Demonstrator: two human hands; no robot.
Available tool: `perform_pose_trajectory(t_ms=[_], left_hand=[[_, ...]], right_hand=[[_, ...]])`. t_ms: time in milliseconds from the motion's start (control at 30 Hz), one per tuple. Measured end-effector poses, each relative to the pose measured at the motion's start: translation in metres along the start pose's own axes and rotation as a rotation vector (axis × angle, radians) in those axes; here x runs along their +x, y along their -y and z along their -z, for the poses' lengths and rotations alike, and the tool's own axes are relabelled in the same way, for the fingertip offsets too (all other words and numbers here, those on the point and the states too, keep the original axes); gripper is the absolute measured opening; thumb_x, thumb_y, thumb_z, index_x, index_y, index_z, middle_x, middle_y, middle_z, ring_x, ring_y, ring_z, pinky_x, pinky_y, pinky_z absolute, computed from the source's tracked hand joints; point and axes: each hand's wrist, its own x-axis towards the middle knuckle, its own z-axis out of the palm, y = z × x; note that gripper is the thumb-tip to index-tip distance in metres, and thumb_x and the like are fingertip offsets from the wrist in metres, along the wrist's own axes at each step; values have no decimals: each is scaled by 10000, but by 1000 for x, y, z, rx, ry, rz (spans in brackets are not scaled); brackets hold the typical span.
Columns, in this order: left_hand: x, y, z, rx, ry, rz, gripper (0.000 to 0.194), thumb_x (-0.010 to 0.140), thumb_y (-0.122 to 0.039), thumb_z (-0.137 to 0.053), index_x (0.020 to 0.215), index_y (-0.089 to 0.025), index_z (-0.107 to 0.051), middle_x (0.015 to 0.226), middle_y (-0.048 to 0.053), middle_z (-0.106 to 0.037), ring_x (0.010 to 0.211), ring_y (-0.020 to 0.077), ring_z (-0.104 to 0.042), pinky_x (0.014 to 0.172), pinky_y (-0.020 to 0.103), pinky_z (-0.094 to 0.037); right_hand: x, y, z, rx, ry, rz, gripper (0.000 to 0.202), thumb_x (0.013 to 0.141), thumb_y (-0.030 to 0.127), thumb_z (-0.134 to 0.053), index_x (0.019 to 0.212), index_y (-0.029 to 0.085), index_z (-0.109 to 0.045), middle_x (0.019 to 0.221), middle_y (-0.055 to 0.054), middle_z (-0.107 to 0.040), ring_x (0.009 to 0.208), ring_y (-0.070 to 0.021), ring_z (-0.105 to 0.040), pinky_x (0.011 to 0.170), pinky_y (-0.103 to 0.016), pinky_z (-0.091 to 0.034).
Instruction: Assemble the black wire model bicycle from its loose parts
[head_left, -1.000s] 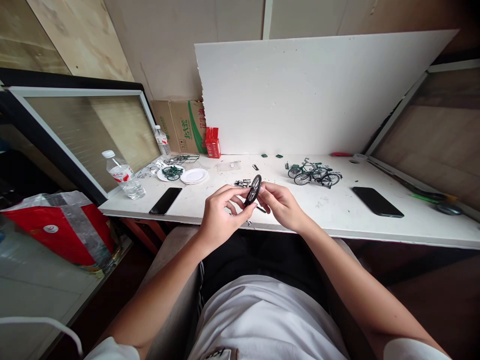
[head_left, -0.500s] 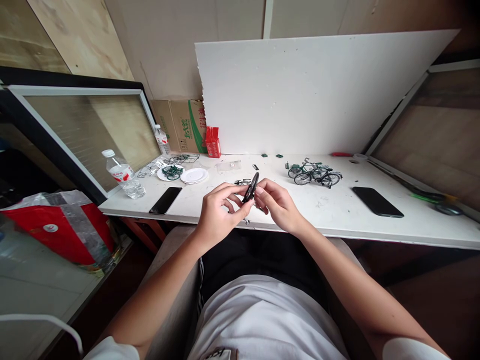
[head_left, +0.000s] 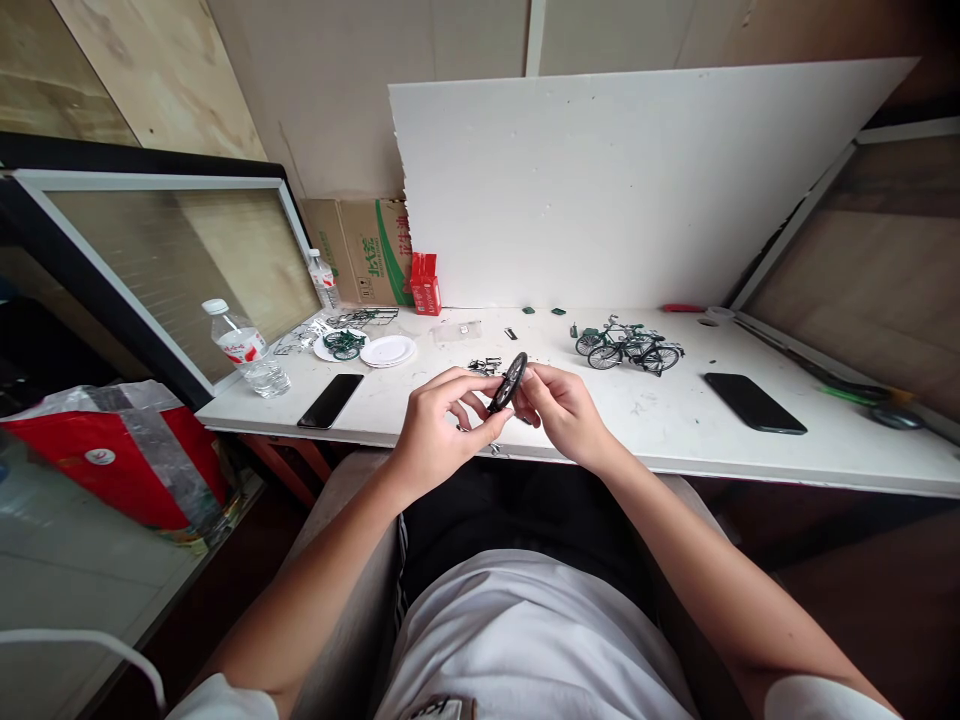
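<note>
A small black spoked toy bicycle wheel (head_left: 510, 382) is tilted between my hands above the front part of the table. My left hand (head_left: 444, 420) pinches its lower edge between thumb and fingers. On the wheel's right side, the fingers of my right hand (head_left: 561, 408) are pinched together; whatever is between them is hidden. Small black parts (head_left: 484, 366) lie on the table just behind the wheel. Near the table's front edge is a small metallic piece (head_left: 495, 449), below my hands.
Model bicycles (head_left: 634, 350) stand to the right, beside a black phone (head_left: 756, 403). Leftward are another phone (head_left: 331, 401), a white plate (head_left: 388, 351), green parts (head_left: 344, 345) on a second plate, and a water bottle (head_left: 246, 350). A red box (head_left: 426, 284) stands at the back.
The wheel has turned so that more of its spoked face shows, and its top has shifted slightly right and down. My right hand has moved slightly to the right.
</note>
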Motion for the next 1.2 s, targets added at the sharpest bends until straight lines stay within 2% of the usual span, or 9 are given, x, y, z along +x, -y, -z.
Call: perform_pose_trajectory(t_ms=[200,367,667,1000,1200], left_hand=[[0,0,-2,8,-34,9,319,869,-273,-839,1171,-182,-791,1078,98,-749,752,131,-731,573,211,-560],[0,0,-2,16,-41,15,303,871,-270,-833,1159,-189,-790,1075,92,-749,746,128,-727,573,210,-556],[-2,2,-2,12,-36,9,304,882,-261,-818,1175,-186,-784,1079,91,-744,752,125,-724,576,208,-553],[-2,1,-3,24,-39,-1,286,891,-255,-810,1168,-184,-790,1087,95,-749,766,127,-725,587,207,-555],[-2,0,-3,28,-42,-2,294,900,-254,-800,1186,-191,-787,1103,95,-750,777,128,-726,584,209,-551]], right_hand=[[0,5,2,46,28,-29,534,1064,663,-514,787,209,-566,691,1,-566,622,-141,-517,624,-303,-431],[-1,1,3,63,61,-18,464,1028,642,-608,842,218,-566,706,18,-551,633,-134,-487,598,-281,-418],[0,3,2,14,82,-37,540,1072,659,-491,791,207,-580,736,-9,-540,680,-153,-520,617,-295,-436],[3,-1,4,-15,54,-60,595,1070,692,-460,763,200,-592,706,-13,-553,655,-146,-504,612,-292,-428],[1,0,5,9,85,4,542,1092,636,-463,788,204,-583,749,-16,-559,706,-157,-533,653,-298,-450]])
